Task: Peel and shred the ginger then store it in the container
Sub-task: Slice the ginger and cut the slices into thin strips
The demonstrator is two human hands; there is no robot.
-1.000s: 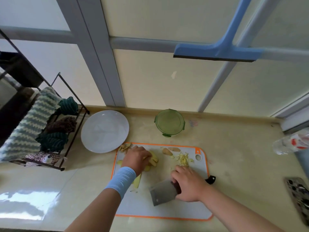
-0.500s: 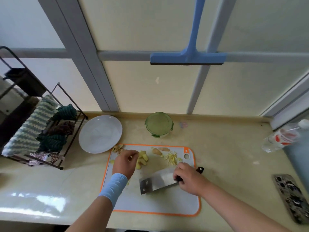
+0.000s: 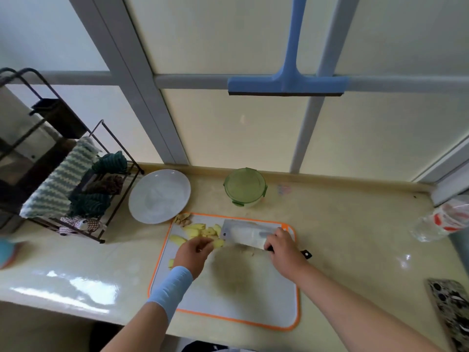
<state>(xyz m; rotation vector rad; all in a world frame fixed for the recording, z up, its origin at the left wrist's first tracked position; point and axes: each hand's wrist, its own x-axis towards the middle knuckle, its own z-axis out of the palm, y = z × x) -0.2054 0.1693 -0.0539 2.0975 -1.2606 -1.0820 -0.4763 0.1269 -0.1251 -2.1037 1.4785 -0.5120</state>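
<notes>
A white cutting board with an orange rim [image 3: 253,306] lies on the counter in front of me. Yellow peeled ginger pieces [image 3: 203,231] sit at its far left, with brown peel scraps [image 3: 183,219] at the corner. My left hand [image 3: 194,254], a light blue band on its wrist, pinches a ginger piece beside the pile. My right hand [image 3: 283,248] grips the handle of a cleaver [image 3: 243,233], whose broad blade lies across the board's far edge and hides the shredded ginger. A round container with a green lid [image 3: 245,186] stands behind the board.
A white plate [image 3: 159,196] lies left of the container. A black wire rack with cloths [image 3: 76,191] stands at the far left. A plastic bottle [image 3: 441,219] lies at the right, and a patterned object [image 3: 454,311] at the right edge. A blue squeegee [image 3: 288,85] hangs on the window.
The cleaver has swung from the middle of the board up to its far edge, with my right hand following. My left hand has shifted right along the ginger pile. The camera has tilted up.
</notes>
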